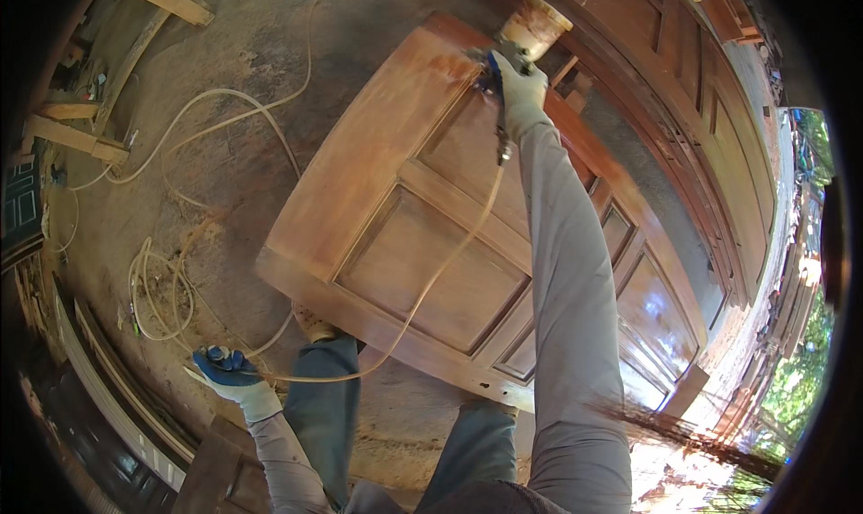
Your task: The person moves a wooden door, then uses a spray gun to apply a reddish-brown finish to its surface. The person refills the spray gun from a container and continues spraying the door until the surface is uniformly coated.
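My right hand (523, 87), in a white and blue glove, is wrapped round a paint spray gun (502, 144) with a stained cup (538, 26) on top. It holds the gun over the far end of a brown panelled wooden door (346, 172), whose surface there looks redder and wet. From the gun's lower end a pale air hose (430, 285) loops back over the door to my left hand (229, 370). That hand, gloved in white and blue, is closed round the hose low on the left, beside my leg. The gun's trigger is hidden by my fingers.
More brown doors (661, 56) lean in a row at the right. Hose coils (144, 289) lie across the concrete floor (234, 56) on the left. A wooden trestle (76, 137) stands at the far left, with dark panels (99, 433) at the lower left.
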Demonstrator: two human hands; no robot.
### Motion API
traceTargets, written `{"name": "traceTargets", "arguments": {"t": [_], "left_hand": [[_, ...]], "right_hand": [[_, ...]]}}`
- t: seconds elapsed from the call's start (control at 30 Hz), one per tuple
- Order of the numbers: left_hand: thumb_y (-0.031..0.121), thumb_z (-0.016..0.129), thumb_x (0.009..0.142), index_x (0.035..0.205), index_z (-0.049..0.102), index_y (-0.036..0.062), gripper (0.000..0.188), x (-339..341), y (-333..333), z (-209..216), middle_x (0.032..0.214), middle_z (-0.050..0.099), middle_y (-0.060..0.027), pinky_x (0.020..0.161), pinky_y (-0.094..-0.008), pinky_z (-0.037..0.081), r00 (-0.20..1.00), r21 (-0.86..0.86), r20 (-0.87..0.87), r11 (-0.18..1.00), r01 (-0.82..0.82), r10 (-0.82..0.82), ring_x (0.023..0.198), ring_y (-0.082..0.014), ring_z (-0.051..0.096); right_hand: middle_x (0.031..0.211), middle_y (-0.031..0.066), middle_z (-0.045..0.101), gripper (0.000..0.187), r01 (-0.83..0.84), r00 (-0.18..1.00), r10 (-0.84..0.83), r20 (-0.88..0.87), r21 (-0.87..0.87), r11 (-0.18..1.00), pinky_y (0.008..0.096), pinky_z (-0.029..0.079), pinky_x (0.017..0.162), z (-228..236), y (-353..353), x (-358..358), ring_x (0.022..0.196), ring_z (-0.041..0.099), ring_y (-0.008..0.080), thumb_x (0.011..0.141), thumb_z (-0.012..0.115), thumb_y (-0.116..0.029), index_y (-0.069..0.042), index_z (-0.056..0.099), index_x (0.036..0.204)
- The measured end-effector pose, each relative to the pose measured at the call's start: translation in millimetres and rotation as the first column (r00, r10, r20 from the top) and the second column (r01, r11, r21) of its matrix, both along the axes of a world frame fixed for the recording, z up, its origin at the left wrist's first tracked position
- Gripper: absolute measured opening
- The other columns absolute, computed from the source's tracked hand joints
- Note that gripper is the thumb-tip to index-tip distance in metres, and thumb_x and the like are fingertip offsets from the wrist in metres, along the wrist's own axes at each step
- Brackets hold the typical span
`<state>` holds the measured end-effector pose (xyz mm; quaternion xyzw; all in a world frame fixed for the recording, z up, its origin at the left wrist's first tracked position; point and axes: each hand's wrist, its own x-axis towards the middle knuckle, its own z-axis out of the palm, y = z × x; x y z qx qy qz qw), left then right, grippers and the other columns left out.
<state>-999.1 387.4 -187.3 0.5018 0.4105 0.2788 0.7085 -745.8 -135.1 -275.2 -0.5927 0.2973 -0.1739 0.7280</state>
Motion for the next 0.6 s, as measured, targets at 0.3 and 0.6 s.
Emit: {"name": "traceTargets", "arguments": {"t": [0.3, 0.6], "left_hand": [[0.029, 0.056, 0.096, 0.088, 0.053, 0.0155, 0.017, -22, -10, -9, 0.067, 0.051, 0.0057, 0.044, -0.021, 0.027, 0.995, 0.039, -0.096, 0.999, 0.02, -0.017, 0.049, -0.0052, 0.04], [0.04, 0.058, 0.092, 0.083, 0.053, 0.0162, 0.026, -111, -40, -18, 0.068, 0.047, 0.0055, 0.048, -0.0231, 0.03, 0.942, 0.179, -0.328, 0.975, 0.131, -0.067, 0.053, -0.0079, 0.04]], "right_hand": [[0.076, 0.0053, 0.066, 0.024, -0.059, 0.962, 0.005, -0.272, -0.19, 0.98, 0.0259, 0.049, 0.05, 20, -64, -134, 0.057, 0.06, 0.0119, 0.085, 0.075, -0.019, 0.001, 0.068, 0.097], [0.08, 0.0057, 0.071, 0.034, -0.017, 0.685, -0.512, -0.518, -0.714, 0.7, 0.0269, 0.05, 0.049, 41, -246, -424, 0.054, 0.062, 0.0112, 0.082, 0.076, -0.026, -0.002, 0.071, 0.105]]}}
